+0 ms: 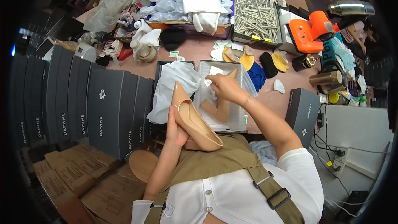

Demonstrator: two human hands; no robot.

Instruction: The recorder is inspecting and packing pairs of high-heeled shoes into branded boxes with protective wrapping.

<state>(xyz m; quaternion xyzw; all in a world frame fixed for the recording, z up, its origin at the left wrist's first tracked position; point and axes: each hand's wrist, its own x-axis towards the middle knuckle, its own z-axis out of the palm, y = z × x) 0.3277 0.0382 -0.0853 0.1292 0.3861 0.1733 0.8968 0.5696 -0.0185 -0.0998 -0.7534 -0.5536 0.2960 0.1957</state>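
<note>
My left hand [176, 130] is wrapped round a glossy beige pointed pump [195, 120], its toe pointing up and away. The shoe is tilted so that its open top shows. My right hand [228, 88] reaches over an open shoe box [244, 114] with a pale lining, its fingertips closed on a small white packet [208, 82]. Under that hand, a second beige pump [222, 110] lies in the box, partly hidden by the hand and wrist. White tissue paper [174, 85] spreads over the dark box part on the left.
Dark grey shoe boxes [110, 112] stand in a row at the left, with brown cartons [78, 170] below. Another dark box [302, 112] stands at the right. Farther back are a tray of white paper sticks [257, 16], an orange tape dispenser [309, 33] and sponges [246, 60].
</note>
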